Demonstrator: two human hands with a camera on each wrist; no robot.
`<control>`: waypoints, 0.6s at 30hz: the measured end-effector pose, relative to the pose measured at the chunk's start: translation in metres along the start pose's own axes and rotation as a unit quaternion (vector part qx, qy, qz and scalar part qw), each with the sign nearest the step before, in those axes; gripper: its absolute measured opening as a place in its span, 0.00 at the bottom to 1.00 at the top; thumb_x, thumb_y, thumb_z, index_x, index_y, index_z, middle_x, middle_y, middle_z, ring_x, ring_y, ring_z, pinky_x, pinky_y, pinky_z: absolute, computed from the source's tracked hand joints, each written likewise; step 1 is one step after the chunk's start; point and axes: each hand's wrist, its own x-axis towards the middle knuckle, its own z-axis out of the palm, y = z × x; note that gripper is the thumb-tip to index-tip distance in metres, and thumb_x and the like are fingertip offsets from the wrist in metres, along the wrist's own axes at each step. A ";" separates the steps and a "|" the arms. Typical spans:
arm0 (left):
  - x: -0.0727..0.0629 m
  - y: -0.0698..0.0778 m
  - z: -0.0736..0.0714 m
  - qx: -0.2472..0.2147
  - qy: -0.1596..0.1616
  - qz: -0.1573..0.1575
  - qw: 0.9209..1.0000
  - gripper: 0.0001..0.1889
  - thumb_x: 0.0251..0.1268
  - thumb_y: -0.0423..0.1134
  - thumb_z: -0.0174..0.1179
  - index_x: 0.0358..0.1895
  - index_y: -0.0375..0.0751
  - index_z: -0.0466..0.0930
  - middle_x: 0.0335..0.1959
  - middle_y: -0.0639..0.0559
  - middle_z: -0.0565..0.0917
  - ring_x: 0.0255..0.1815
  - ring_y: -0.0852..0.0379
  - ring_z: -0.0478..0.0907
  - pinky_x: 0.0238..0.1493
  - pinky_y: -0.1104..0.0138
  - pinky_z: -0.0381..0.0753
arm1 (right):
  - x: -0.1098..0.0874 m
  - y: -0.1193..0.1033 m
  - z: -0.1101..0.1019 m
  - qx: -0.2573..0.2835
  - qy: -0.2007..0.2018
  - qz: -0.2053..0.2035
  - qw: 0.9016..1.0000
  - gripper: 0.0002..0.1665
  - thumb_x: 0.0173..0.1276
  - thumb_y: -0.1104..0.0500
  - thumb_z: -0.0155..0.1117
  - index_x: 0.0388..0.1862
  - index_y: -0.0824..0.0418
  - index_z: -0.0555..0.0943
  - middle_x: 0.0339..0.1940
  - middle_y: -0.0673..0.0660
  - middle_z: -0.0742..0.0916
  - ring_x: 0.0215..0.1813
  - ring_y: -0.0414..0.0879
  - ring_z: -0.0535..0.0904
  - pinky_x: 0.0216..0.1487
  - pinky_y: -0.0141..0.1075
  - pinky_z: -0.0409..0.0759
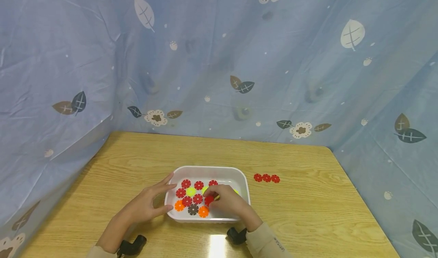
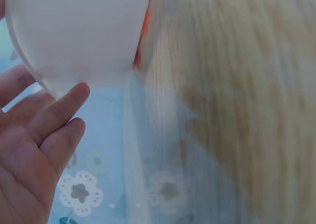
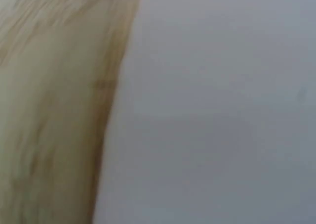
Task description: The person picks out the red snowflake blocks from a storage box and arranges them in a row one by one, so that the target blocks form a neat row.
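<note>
Patterned blue cloth (image 1: 202, 60) hangs behind the bench (image 1: 308, 204), where the left hand (image 1: 145, 204), fingers wide, should steady the white tray (image 1: 202, 173) while the right hand (image 1: 224, 199), fingers curled round a red disc (image 1: 209, 201) inside, best lifts by its edge.

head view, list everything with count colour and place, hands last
table: one, wood-brown, lower half
curtain: one, patterned blue, behind and beside table
tray: one, white, on table
red discs: at least seven, red, in tray
yellow discs: at least three, yellow, in tray
orange discs: two, orange, in tray
dark disc: one, blackish, in tray
disc row: three, red, right of tray
wrist devices: two, black, near bottom
sleeves: two, beige, bottom edge
left hand: one, bare, at tray's left end
right hand: one, bare, at red discs
</note>
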 end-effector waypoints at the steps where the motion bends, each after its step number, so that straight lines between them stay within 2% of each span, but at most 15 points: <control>1: 0.000 0.000 0.000 0.000 0.000 0.000 1.000 0.29 0.57 0.48 0.64 0.62 0.41 0.74 0.74 0.44 0.58 0.69 0.39 0.63 0.60 0.42 0.70 | 0.000 0.000 -0.001 0.008 0.001 -0.007 1.000 0.17 0.54 0.72 0.65 0.42 0.60 0.83 0.36 0.49 0.86 0.40 0.39 0.79 0.47 0.33 0.80; 6: -0.001 0.000 0.001 0.007 0.007 0.012 1.000 0.29 0.57 0.47 0.65 0.62 0.39 0.74 0.74 0.41 0.59 0.67 0.37 0.65 0.59 0.41 0.71 | -0.001 0.002 -0.007 0.065 0.004 -0.024 0.998 0.19 0.57 0.72 0.64 0.49 0.62 0.82 0.44 0.53 0.86 0.47 0.45 0.81 0.54 0.40 0.80; 11: -0.001 -0.001 0.002 0.013 0.007 0.018 1.000 0.29 0.58 0.48 0.64 0.62 0.39 0.73 0.74 0.40 0.58 0.67 0.36 0.65 0.59 0.42 0.70 | -0.004 0.003 -0.013 0.142 0.012 -0.025 0.989 0.21 0.60 0.72 0.61 0.54 0.65 0.79 0.52 0.59 0.84 0.53 0.52 0.80 0.59 0.45 0.78; 13: -0.001 -0.001 0.002 0.017 0.006 0.018 1.000 0.30 0.58 0.48 0.64 0.62 0.39 0.73 0.74 0.40 0.58 0.67 0.36 0.65 0.59 0.41 0.70 | -0.005 0.003 -0.015 0.161 0.017 -0.029 0.986 0.21 0.61 0.71 0.60 0.56 0.67 0.78 0.54 0.61 0.83 0.55 0.54 0.80 0.58 0.43 0.78; 18: -0.001 -0.001 0.000 0.019 0.003 0.014 1.000 0.30 0.58 0.49 0.64 0.63 0.40 0.73 0.74 0.41 0.58 0.67 0.36 0.65 0.59 0.41 0.70 | -0.010 0.004 -0.024 0.196 0.026 -0.036 0.980 0.21 0.63 0.70 0.60 0.56 0.68 0.76 0.55 0.64 0.82 0.56 0.56 0.78 0.51 0.31 0.81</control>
